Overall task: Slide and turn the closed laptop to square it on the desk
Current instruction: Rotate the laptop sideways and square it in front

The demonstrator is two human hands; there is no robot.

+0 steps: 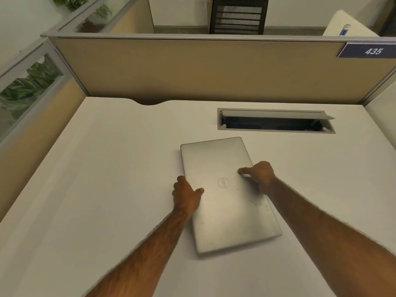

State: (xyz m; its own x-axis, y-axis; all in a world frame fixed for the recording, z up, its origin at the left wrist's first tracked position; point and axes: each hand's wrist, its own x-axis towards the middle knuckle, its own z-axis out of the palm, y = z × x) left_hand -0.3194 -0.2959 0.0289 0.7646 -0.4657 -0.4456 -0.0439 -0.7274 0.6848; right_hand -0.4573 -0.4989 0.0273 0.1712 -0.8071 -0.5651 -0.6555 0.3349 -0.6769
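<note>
A closed silver laptop point(222, 211) lies flat on the white desk point(96, 189), a round logo on its lid. Its long sides run away from me, tilted a little to the left, so it sits askew to the desk's edges. My left hand point(187, 195) grips its left long edge, thumb resting on the lid. My right hand point(260, 175) grips the right long edge, with the thumb on the lid near the logo. Both forearms reach in from the bottom of the view.
A grey cable tray point(276, 131) with its flap lifted is set in the desk just beyond the laptop. Tan partition walls point(192, 69) close the desk at the back and left. A black chair point(237, 16) stands beyond the partition.
</note>
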